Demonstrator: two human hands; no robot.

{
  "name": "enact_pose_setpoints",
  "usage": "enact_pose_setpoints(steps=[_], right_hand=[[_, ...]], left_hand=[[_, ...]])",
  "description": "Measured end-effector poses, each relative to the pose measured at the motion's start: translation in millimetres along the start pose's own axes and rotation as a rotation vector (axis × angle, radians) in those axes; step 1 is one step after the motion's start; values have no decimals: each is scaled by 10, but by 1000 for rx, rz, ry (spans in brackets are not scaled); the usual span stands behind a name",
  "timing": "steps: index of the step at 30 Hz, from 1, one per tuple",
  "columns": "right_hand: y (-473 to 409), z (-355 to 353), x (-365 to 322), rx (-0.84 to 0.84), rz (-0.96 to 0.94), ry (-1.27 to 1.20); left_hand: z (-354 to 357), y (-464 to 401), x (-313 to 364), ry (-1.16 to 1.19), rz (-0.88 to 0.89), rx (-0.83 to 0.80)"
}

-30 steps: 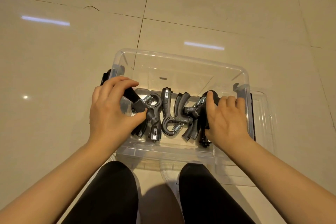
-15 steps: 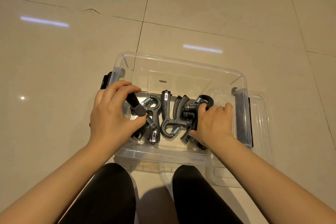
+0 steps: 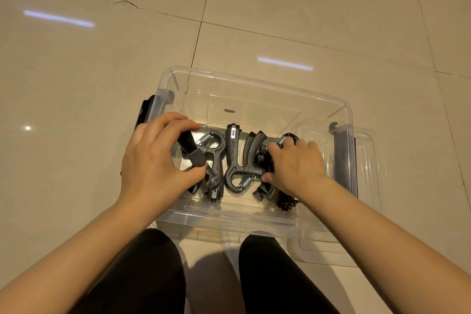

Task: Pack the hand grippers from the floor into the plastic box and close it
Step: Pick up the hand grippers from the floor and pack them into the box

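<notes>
A clear plastic box (image 3: 254,81) with black side latches stands open on the floor. Several black hand grippers with steel springs lie in its near half. My left hand (image 3: 155,166) reaches over the left rim and pinches the handle of the leftmost hand gripper (image 3: 193,150) between thumb and fingers. My right hand (image 3: 295,166) is inside the box, gripping the rightmost hand gripper (image 3: 265,155), most of which it hides. A middle hand gripper (image 3: 237,158) lies free between the two hands.
The clear lid (image 3: 367,186) lies on the floor under and to the right of the box. My knees in black trousers (image 3: 267,275) are just before the box's near wall. Glossy beige floor tiles (image 3: 102,71) surround everything.
My right hand has sunk lower into the box with its gripper and shifted slightly left. My left hand keeps its hold on the leftmost gripper, almost in place.
</notes>
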State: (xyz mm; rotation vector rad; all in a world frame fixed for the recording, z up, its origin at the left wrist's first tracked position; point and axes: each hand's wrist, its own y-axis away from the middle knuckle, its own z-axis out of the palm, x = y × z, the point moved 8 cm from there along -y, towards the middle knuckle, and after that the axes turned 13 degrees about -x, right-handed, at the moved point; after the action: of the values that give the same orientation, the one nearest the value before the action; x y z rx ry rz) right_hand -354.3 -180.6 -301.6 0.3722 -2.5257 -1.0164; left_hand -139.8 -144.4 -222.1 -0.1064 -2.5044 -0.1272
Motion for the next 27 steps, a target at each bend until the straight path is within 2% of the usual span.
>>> enact_pose_setpoints(steps=[2, 6, 12, 17, 27], right_hand=[[-92, -53, 46, 124, -104, -61], [-301, 73, 118, 57, -141, -140], [-352, 26, 3, 65, -160, -125], [-360, 90, 101, 38, -106, -204], [-353, 101, 94, 25, -121, -284]], left_hand=[[2, 2, -5, -2, -4, -1], [9, 2, -3, -8, 1, -4], [2, 10, 0, -7, -11, 11], [6, 9, 3, -6, -9, 7], [9, 10, -17, 14, 1, 7]])
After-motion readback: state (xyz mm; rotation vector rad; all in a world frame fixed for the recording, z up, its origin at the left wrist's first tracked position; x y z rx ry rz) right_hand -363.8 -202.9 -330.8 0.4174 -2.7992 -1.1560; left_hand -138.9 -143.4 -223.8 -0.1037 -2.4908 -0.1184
